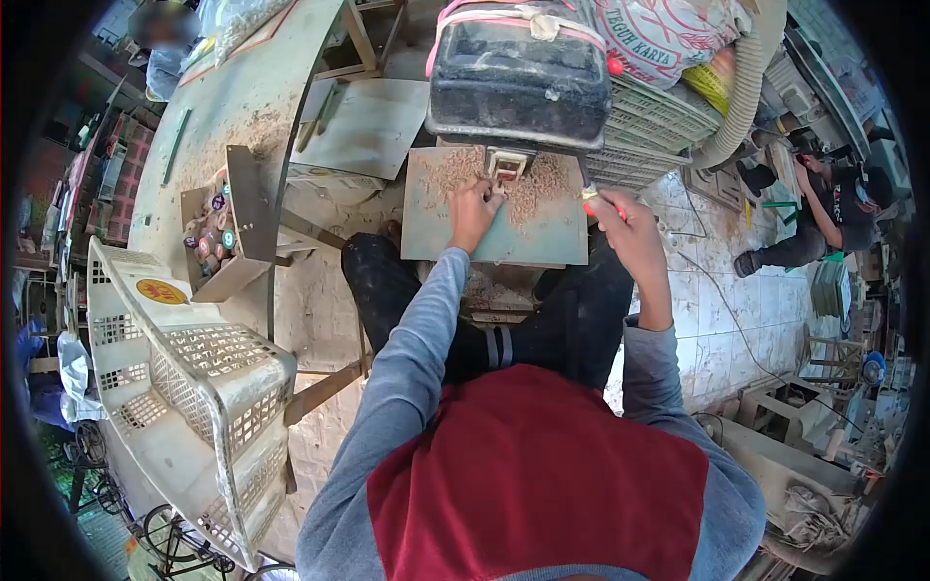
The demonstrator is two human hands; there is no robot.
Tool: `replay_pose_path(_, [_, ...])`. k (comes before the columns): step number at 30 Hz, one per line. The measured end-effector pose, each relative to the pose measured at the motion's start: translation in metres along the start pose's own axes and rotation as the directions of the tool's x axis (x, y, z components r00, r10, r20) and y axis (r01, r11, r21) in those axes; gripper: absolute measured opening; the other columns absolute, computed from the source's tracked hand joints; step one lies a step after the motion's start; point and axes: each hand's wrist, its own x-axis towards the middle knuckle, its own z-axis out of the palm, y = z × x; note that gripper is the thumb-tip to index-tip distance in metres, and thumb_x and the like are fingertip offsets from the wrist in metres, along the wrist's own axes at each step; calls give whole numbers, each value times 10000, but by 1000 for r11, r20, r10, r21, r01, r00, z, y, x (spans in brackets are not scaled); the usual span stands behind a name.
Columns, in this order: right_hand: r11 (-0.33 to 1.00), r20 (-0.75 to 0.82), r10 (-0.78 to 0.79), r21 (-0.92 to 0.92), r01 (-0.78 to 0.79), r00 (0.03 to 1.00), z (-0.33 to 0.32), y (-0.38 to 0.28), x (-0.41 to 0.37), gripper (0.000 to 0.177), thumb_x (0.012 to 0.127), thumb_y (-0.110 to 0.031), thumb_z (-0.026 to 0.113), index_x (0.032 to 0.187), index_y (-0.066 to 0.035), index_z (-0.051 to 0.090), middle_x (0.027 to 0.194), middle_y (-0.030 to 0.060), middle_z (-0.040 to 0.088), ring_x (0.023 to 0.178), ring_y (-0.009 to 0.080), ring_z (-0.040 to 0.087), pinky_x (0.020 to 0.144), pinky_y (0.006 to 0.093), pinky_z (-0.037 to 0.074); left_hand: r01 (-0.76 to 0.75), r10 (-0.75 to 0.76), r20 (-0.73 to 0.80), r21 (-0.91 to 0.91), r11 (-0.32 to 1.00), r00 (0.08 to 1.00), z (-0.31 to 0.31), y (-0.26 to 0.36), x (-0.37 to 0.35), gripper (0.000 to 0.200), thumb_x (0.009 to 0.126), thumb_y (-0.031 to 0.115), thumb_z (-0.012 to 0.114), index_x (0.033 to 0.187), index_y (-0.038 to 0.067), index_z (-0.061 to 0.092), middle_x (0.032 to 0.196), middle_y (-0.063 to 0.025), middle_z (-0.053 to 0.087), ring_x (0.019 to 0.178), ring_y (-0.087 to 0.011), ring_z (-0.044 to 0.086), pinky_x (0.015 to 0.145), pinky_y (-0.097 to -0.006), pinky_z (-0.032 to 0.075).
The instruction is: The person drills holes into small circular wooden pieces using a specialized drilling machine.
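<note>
A black machine (518,82) with pink and white bands tied round its top stands over a pale green board (455,228) strewn with wood shavings (528,194). My left hand (472,213) rests on the board, its fingers closed together beside the small metal fixture (508,165) under the machine; what they hold is too small to make out. To the right of the machine, my right hand (628,228) is closed round a red handle (593,205) on a lever at the machine's side.
A wooden box (232,276) of small round coloured pieces stands left on a long bench (252,77). Below it lies a cream plastic crate (208,387). Crates and sacks (668,39) stand behind right. Another person (838,208) sits at far right; a cable crosses the tiled floor.
</note>
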Motion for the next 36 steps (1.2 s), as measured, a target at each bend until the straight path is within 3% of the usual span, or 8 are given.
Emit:
replay_pose_path(2, [977, -32, -172, -131, 166, 985, 5, 17, 9, 372, 916, -325, 646, 1105, -6, 677, 904, 156, 722, 757, 278, 675, 714, 323, 491, -10, 9, -7, -28, 1000, 1000, 1, -1, -2, 298, 731, 277, 783, 971, 104, 742, 894, -66, 641, 910, -268, 592, 802, -428, 380])
replay_pose_path(5, [940, -92, -260, -254, 230, 961, 12, 32, 22, 395, 919, -333, 629, 1139, -6, 659, 936, 199, 707, 837, 310, 687, 760, 348, 497, -11, 9, -47, -35, 999, 999, 5, 7, -4, 291, 730, 273, 782, 961, 101, 743, 890, -61, 637, 905, -265, 590, 801, -425, 382])
replay_pose_path(11, [943, -131, -174, -308, 127, 976, 23, 32, 42, 456, 902, -350, 634, 1219, -21, 629, 1087, 251, 674, 1041, 361, 658, 889, 386, 489, -10, 9, -31, -37, 999, 999, 2, 5, -3, 312, 734, 273, 782, 993, 102, 747, 878, -58, 629, 905, -259, 589, 803, -415, 384])
replay_pose_path(17, [924, -138, -285, -303, 233, 949, 26, 69, 81, 503, 882, -359, 650, 1247, -14, 623, 1157, 242, 662, 1098, 368, 639, 936, 378, 483, -26, 26, -36, 15, 1000, 999, -2, 5, -2, 313, 742, 280, 781, 1003, 110, 750, 865, -52, 624, 901, -249, 589, 798, -409, 384])
replay_pose_path(21, [933, -175, -270, -292, 212, 947, 29, 64, 90, 490, 879, -366, 649, 1218, -12, 638, 1121, 255, 664, 1072, 383, 642, 915, 395, 490, -28, 28, -31, 5, 1000, 999, -5, 7, -3, 307, 746, 285, 780, 999, 112, 752, 863, -55, 623, 897, -251, 588, 803, -409, 379])
replay_pose_path(30, [864, -233, -181, -501, 42, 955, 34, 35, 106, 407, 889, -359, 625, 1252, -177, 607, 1003, 236, 674, 971, 426, 641, 801, 502, 510, -33, 33, -43, 13, 999, 999, -1, 1, -1, 290, 746, 289, 780, 967, 103, 755, 877, -74, 624, 912, -267, 581, 807, -417, 368])
replay_pose_path(32, [778, -198, -358, -603, 175, 912, 34, 57, 123, 392, 900, -318, 606, 1273, -199, 588, 1000, 210, 668, 928, 416, 651, 775, 517, 511, -41, 41, -36, 15, 999, 998, 0, -1, -2, 275, 745, 287, 779, 936, 91, 753, 876, -75, 624, 911, -272, 581, 802, -420, 368])
replay_pose_path(36, [749, -237, -379, -647, 145, 895, 36, 58, 136, 380, 910, -273, 586, 1284, -207, 582, 985, 195, 650, 899, 411, 653, 752, 523, 508, -57, 57, -48, 14, 998, 997, 2, -3, -2, 267, 744, 288, 781, 906, 79, 748, 871, -76, 623, 908, -271, 579, 797, -424, 368])
